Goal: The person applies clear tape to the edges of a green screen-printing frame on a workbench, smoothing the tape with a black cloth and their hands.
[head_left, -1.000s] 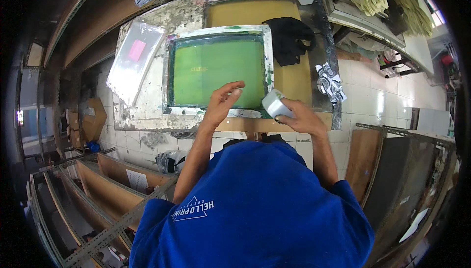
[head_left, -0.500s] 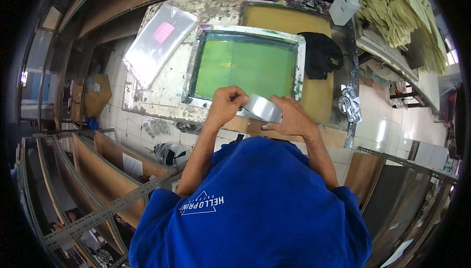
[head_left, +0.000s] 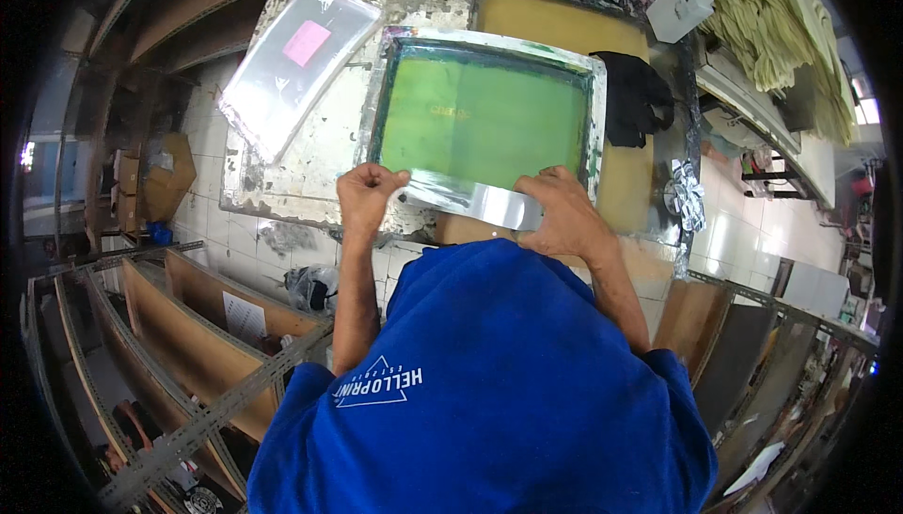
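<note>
My left hand [head_left: 367, 200] pinches the free end of a silver tape strip [head_left: 437, 192]. The strip runs taut to the tape roll [head_left: 504, 206], which my right hand [head_left: 570, 215] grips with the thumb on the near side and fingers at the far side. Just beyond both hands lies a screen-printing frame [head_left: 596, 114], its pale border smeared with ink and its green mesh [head_left: 508, 119] bearing faint yellowish lettering. The strip spans the frame's near edge; whether it touches the frame I cannot tell.
On the worn table [head_left: 357, 100], clear plastic sheets [head_left: 268, 95] carry a pink paper [head_left: 307, 42]. Right of the frame are a black cloth [head_left: 635, 100], a white jug [head_left: 679, 8] and crumpled silver tape [head_left: 686, 196]. Yellowish cloths [head_left: 762, 15] hang far right; shelving [head_left: 207, 326] stands near left.
My left hand has moved left, drawing a length of silver tape off the roll. The roll stays in my right hand, and the view has shifted slightly.
</note>
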Tool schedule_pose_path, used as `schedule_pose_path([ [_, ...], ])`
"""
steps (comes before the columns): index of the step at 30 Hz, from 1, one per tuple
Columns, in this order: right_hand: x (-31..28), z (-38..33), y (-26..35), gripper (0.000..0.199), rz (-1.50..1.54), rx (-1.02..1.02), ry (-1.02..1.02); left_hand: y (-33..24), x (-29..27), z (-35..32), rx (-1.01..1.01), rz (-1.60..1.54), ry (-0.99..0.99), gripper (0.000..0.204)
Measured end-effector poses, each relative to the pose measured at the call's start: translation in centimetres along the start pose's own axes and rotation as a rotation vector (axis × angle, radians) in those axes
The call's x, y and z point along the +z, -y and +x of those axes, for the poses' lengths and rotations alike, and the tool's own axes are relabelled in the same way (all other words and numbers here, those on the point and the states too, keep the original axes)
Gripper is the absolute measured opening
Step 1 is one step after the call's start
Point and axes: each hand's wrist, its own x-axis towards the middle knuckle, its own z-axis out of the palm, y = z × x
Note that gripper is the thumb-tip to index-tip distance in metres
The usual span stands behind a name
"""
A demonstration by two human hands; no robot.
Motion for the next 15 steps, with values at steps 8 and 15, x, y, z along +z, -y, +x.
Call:
schedule_pose_path([
  [8,-2.6,-7.8,-7.2,0.051,0.166,0.281,-0.014,5.6,-5.3,2.7,-0.093,-0.013,-0.073,0.018],
  [15,-1.4,-9.5,-6.9,0.049,0.339,0.435,-0.222,6.5,-5.5,3.1,-0.093,0.032,-0.125,0.021],
])
